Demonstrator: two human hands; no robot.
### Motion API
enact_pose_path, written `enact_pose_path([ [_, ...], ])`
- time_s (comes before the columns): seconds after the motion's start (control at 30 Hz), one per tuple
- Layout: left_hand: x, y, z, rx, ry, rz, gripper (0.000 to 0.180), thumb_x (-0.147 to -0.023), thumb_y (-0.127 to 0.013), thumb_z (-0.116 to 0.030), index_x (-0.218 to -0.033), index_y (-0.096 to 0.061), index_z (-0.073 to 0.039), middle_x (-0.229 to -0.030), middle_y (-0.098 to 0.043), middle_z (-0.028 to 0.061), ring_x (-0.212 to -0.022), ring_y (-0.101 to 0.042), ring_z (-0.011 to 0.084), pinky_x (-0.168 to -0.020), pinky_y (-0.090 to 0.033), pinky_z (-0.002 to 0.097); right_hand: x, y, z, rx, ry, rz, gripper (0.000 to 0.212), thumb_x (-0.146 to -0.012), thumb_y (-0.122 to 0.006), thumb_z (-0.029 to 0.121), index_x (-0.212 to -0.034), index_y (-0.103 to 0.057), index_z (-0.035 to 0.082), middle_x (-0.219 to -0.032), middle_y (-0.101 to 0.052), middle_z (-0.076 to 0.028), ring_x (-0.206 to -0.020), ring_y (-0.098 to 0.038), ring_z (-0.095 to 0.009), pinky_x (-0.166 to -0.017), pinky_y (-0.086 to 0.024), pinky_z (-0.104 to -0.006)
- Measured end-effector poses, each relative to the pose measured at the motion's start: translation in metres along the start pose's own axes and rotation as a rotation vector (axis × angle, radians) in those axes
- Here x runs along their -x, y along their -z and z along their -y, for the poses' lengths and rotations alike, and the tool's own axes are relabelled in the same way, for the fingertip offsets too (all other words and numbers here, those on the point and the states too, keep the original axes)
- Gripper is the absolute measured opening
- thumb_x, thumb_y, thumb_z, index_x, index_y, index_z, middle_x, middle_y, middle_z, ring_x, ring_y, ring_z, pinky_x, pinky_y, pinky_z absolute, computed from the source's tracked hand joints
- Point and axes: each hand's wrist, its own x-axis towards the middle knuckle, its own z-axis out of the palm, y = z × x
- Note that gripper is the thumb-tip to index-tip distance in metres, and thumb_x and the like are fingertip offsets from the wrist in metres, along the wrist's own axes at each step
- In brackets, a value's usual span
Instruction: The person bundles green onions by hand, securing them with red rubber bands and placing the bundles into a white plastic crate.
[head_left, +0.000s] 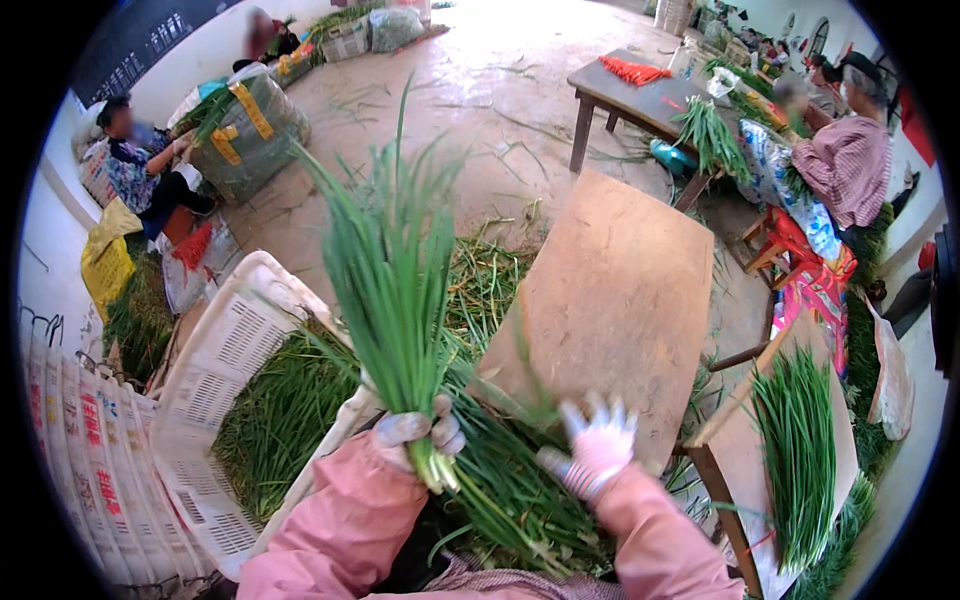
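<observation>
Right of the white crate (185,425), the gloved left grip (420,435) clasps a bunch of green stalks (390,270), leaf tips up; farther right of the crate, the gloved right grip (600,445) spreads its fingers; more greens (285,420) lie inside the crate

Crate (193,420), lower left: smooth white plastic, slotted walls. Board (612,300), right of centre: matt wood, scuffed. Sack (263,160), upper left: glossy translucent plastic. Gloves (602,447), lower centre: matt knitted cloth. Sleeves (335,515), lower edge: matt woven cloth. Bunch (395,290), centre: smooth leaves, slight sheen.
</observation>
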Motion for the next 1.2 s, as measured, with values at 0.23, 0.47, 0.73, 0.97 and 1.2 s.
enact_pose_path([
  [0.23,0.024,0.009,0.028,-0.272,0.099,0.097,0.035,-0.067,-0.070,-0.012,-0.098,-0.058,0.000,-0.079,-0.060,0.0123,-0.063,-0.058,0.0240,-0.054,-0.049,0.0346,0.117,-0.041,0.052,-0.134,0.100,0.245,0.082,-0.074,-0.061,0.052,-0.137,-0.029,0.012,-0.140,-0.028,-0.022,-0.127,-0.030,-0.041,-0.101,-0.029,-0.0529],
  [0.47,0.074,-0.035,0.070,-0.599,0.146,0.236,0.040,-0.066,-0.074,-0.008,-0.102,-0.059,-0.001,-0.087,-0.063,0.0091,-0.069,-0.062,0.0225,-0.063,-0.052,0.0338,0.138,0.098,0.017,-0.678,0.163,0.067,0.084,-0.071,-0.071,0.044,-0.131,-0.036,-0.002,-0.119,-0.052,-0.023,-0.112,-0.052,-0.031,-0.092,-0.042,-0.0364],
  [0.73,0.020,-0.060,0.148,-1.114,0.075,0.492,0.040,-0.074,-0.062,0.003,-0.111,-0.055,-0.008,-0.098,-0.064,0.0018,-0.093,-0.058,0.0132,-0.085,-0.047,0.0279,0.105,0.083,-0.007,-1.682,0.427,-0.466,0.063,-0.064,-0.082,0.020,-0.117,-0.052,0.005,-0.105,-0.060,-0.002,-0.098,-0.055,-0.017,-0.084,-0.045,-0.0320],
  [0.97,-0.091,-0.085,0.183,-0.701,0.193,0.457,0.025,-0.078,-0.066,-0.019,-0.100,-0.060,-0.010,-0.093,-0.065,0.0003,-0.086,-0.060,0.0166,-0.083,-0.049,0.0338,0.067,0.133,-0.056,-1.503,0.283,-0.927,0.042,-0.067,-0.077,0.004,-0.104,-0.058,0.005,-0.091,-0.062,-0.003,-0.079,-0.059,-0.016,-0.070,-0.050,-0.0292],
  [1.2,-0.156,-0.074,0.218,0.023,0.751,0.187,0.031,-0.083,-0.059,-0.027,-0.110,-0.059,-0.011,-0.113,-0.061,0.0065,-0.104,-0.056,0.0213,-0.097,-0.040,0.0411,0.010,0.083,-0.083,-1.749,-0.009,-0.755,0.041,-0.075,-0.072,0.006,-0.112,-0.055,0.002,-0.101,-0.062,-0.004,-0.087,-0.058,-0.013,-0.076,-0.048,-0.0286],
])
